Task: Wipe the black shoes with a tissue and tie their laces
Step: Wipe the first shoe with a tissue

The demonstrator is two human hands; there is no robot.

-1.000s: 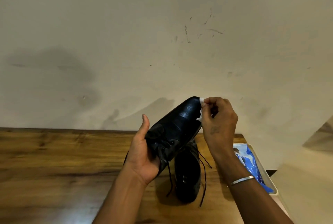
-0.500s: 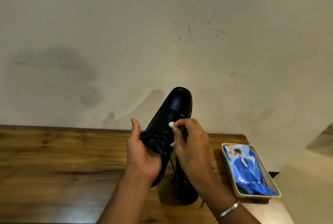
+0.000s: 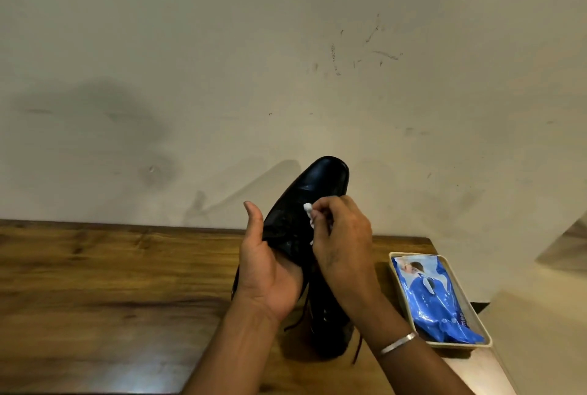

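My left hand point(image 3: 270, 270) holds a black leather shoe point(image 3: 313, 191) from underneath, toe raised and pointing toward the wall. Against the shoe's upper, near the laces, my right hand point(image 3: 341, 243) pinches a small white tissue point(image 3: 308, 208). A second black shoe point(image 3: 327, 328) stands on the wooden table point(image 3: 95, 283) below my hands, partly hidden by them. Its loose dark laces trail on the wood beside it.
A beige tray point(image 3: 476, 336) holding a blue tissue packet point(image 3: 435, 299) sits at the table's right end, close to the edge. A stained pale wall rises directly behind the table. Past the right edge the table drops away to lighter surfaces.
My right hand slid with the tissue from the shoe's toe down to its middle near the laces. The shoe's toe tipped up more steeply.
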